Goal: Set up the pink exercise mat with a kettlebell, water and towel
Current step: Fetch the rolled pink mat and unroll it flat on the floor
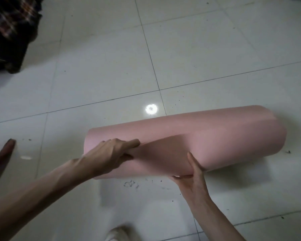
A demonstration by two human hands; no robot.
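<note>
A pink exercise mat (pixel 207 136) is rolled into a loose tube lying across the white tiled floor (pixel 94 66), slightly right of centre. My left hand (pixel 109 153) grips the mat's loose outer edge near the roll's left end, fingers curled over it. At the roll's near side, my right hand (pixel 193 178) holds it from below, thumb up against the front and fingers tucked under. No kettlebell, water or towel is in view.
A dark plaid cloth heap (pixel 9 30) lies at the top left. A blurred skin-toned shape (pixel 5 150) enters at the left edge. Something pale and blurred (pixel 118 233) shows at the bottom edge. Small specks of dirt dot the tiles.
</note>
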